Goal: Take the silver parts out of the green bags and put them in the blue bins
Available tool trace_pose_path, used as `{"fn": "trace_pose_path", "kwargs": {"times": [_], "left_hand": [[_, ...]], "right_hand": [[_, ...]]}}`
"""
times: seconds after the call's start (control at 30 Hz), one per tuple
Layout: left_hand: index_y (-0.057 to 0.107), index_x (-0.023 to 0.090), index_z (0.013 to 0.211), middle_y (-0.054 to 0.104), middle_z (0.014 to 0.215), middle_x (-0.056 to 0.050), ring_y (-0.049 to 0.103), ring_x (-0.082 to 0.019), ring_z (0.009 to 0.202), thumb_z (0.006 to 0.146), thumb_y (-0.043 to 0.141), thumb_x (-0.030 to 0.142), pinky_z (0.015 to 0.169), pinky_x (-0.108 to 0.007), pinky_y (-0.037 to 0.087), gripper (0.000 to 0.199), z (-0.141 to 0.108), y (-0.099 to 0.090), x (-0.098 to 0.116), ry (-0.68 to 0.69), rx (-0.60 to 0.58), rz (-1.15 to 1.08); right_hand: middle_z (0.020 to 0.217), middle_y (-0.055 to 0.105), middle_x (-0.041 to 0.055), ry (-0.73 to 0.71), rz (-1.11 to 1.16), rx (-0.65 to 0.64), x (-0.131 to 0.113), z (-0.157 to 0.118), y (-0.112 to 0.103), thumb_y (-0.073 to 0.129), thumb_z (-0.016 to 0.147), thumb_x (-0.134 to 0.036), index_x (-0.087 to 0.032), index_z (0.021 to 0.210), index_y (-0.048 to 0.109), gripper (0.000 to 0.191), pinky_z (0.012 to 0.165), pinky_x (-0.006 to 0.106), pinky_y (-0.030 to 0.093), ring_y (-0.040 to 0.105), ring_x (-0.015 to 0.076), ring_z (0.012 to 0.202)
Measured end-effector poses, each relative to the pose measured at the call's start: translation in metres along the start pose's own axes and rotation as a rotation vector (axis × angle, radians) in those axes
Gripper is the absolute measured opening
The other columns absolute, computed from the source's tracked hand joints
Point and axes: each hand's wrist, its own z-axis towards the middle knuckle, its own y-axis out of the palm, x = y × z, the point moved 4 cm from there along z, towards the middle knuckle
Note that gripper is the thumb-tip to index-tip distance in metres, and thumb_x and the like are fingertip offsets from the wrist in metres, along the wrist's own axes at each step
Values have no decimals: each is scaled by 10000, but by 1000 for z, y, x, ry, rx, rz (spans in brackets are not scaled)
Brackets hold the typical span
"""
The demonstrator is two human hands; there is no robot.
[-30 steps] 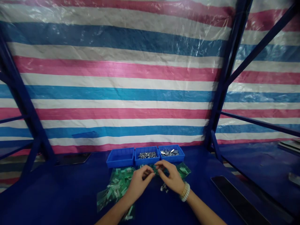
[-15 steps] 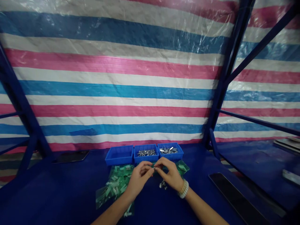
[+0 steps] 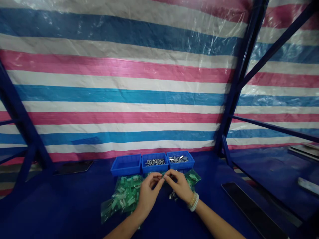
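Note:
My left hand (image 3: 149,192) and my right hand (image 3: 179,186) meet at the fingertips in front of the blue bins. Both are closed in a pinch; whatever lies between the fingertips is too small to make out. A beaded bracelet (image 3: 194,202) circles my right wrist. Beside my left hand lies a clear bag of green and pale pieces (image 3: 124,194). Another green bag (image 3: 193,178) shows behind my right hand. Several small shiny metal parts (image 3: 172,196) rest on the blue table just under my right hand.
Three blue bins stand in a row: an empty one (image 3: 126,165), one with small metal parts (image 3: 155,162) and one with metal pieces (image 3: 180,160). A dark flat slab (image 3: 253,209) lies right, a dark phone-like object (image 3: 74,167) left. Blue frame posts (image 3: 230,96) flank the table (image 3: 82,202).
My left hand has turned slightly, with its thumb more upright. My fingertips remain together. The whole view has shifted a little.

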Motion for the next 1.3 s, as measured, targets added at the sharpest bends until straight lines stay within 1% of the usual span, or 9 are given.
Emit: {"fn": "trace_pose_path", "kwargs": {"times": [0.17, 0.3, 0.4, 0.47, 0.6, 0.73, 0.83, 1.0, 1.3], "left_hand": [[641, 180, 892, 685, 794, -25, 666, -183, 737, 793, 640, 269, 708, -293, 542, 133, 17, -10, 10, 169, 81, 213], [643, 187, 893, 686, 813, -23, 648, -182, 747, 801, 616, 218, 748, -318, 517, 102, 62, -18, 19, 329, 102, 446], [625, 188, 980, 683, 956, -55, 637, -208, 855, 787, 606, 167, 806, -358, 500, 196, 78, -16, 17, 362, 25, 551], [627, 192, 976, 674, 979, -61, 619, -221, 912, 790, 602, 158, 834, -371, 483, 190, 68, -8, 15, 367, -114, 611], [645, 201, 894, 666, 870, -31, 613, -213, 849, 760, 664, 200, 761, -318, 478, 136, 20, 16, 8, 292, -515, 666], [654, 191, 850, 653, 857, -29, 607, -204, 826, 721, 689, 158, 730, -286, 462, 138, -6, 29, 2, 200, -630, 679], [645, 181, 805, 644, 810, -25, 602, -195, 786, 732, 646, 112, 710, -281, 454, 101, -4, 30, -3, 160, -602, 661], [619, 183, 829, 655, 811, -27, 618, -179, 769, 794, 555, 128, 737, -285, 476, 91, 11, 13, -3, 112, -412, 428], [646, 167, 935, 709, 947, -82, 667, -225, 899, 760, 656, 308, 834, -367, 524, 225, 22, -6, -7, -96, -223, -69]], "right_hand": [[838, 679, 35, -8, 140, -130, 2, 1, 1, 532, 898, -317, -191, 961, 687, 210, 675, 255, 466, 603, 157, 742], [830, 683, 44, 34, 161, -33, 10, 5, -8, 532, 891, -327, -188, 1003, 688, 237, 649, 257, 473, 608, 159, 725], [768, 671, 41, 58, 154, 52, 17, 8, -15, 538, 880, -336, -170, 948, 695, 238, 605, 250, 464, 592, 151, 661], [746, 664, 38, 55, 147, 100, 18, 9, -18, 546, 871, -334, -166, 925, 696, 232, 611, 254, 466, 595, 157, 663], [728, 655, 29, 40, 121, 157, 17, 9, -22, 544, 865, -313, -172, 898, 696, 210, 624, 256, 465, 605, 164, 681], [716, 649, 22, 27, 116, 161, 15, 9, -22, 545, 860, -301, -175, 886, 694, 197, 603, 247, 456, 593, 156, 661], [712, 652, 23, 27, 118, 171, 15, 9, -23, 549, 858, -303, -174, 881, 694, 195, 604, 250, 461, 594, 156, 657], [746, 665, 30, -1, 81, 175, 10, 8, -22, 544, 864, -277, -176, 895, 687, 178, 631, 259, 481, 615, 163, 686], [857, 672, 54, -280, -120, 38, -11, 0, -9, 540, 867, -178, -198, 1003, 651, 177, 715, 283, 494, 619, 167, 752]]}}
